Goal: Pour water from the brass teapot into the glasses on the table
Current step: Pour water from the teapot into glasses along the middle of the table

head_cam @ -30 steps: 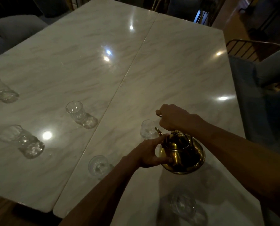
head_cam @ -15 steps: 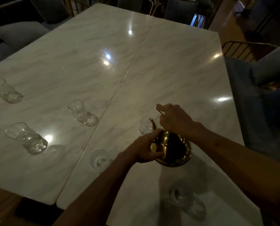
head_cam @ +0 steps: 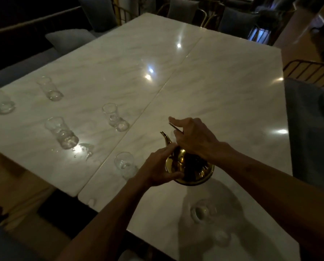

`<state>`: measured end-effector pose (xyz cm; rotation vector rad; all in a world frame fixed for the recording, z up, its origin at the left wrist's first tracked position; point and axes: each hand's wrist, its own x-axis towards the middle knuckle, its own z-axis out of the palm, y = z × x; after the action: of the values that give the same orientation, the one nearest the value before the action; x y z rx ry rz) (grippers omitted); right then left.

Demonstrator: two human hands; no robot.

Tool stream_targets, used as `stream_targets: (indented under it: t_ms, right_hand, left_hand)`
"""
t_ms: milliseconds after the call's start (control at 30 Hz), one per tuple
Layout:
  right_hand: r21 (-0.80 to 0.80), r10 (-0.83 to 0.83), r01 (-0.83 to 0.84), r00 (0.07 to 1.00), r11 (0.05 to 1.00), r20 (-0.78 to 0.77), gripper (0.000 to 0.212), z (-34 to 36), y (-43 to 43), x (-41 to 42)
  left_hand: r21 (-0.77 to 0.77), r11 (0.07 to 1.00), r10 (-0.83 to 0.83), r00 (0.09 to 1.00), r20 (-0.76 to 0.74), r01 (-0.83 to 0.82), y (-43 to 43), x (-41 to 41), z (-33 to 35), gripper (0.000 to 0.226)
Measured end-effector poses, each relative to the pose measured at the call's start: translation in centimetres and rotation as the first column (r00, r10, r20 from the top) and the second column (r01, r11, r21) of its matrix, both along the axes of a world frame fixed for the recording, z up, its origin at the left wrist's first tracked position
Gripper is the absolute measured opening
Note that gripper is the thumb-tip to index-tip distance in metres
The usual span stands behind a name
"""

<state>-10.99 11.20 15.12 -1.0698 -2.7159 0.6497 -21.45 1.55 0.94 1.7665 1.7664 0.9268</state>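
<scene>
A shiny brass teapot (head_cam: 193, 171) hangs tilted above the white marble table (head_cam: 223, 87), its spout pointing up and to the left. My right hand (head_cam: 193, 138) grips the thin handle over the pot. My left hand (head_cam: 157, 171) presses on the lid and the pot's left side. Several clear glasses stand on the table: one just left of the pot (head_cam: 124, 164), one close to me (head_cam: 202, 211), one in the middle (head_cam: 115, 117), and one with water spilled beside it (head_cam: 62, 132). A further glass behind the pot is mostly hidden by my right hand.
Two more glasses stand at the far left (head_cam: 50, 89) (head_cam: 3, 102). A seam (head_cam: 168, 81) divides the two table slabs. Upholstered chairs surround the table, one at the right (head_cam: 308, 129). Spilled drops (head_cam: 83, 149) glint near the front-left edge.
The teapot has risen off the table and tipped further forward, spout up and leftward. Both hands stayed on it. My view has shifted, showing more glasses at the left.
</scene>
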Motion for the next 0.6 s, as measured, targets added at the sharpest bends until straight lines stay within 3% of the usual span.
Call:
stream_targets:
  t_ms: [133,333,600]
  right_hand:
    - [0.010,0.120,-0.120,0.992,0.993,0.026,0.048,0.3,-1.6,-1.1]
    - [0.083,0.290,-0.310,0.938,0.947,0.187,0.046,0.1,-3.7,-3.9]
    - [0.060,0.378,-0.424,0.857,0.904,0.350,0.057,-0.7,-5.5,-7.3]
  left_hand:
    - [-0.026,0.995,0.095,0.995,-0.009,-0.096,-2.6,0.1,0.3,0.098]
    - [-0.095,0.978,0.189,0.982,0.001,-0.188,-5.9,-0.5,0.2,0.098]
    - [-0.222,0.947,0.258,0.962,0.089,-0.233,-8.2,-1.3,-0.9,0.096]
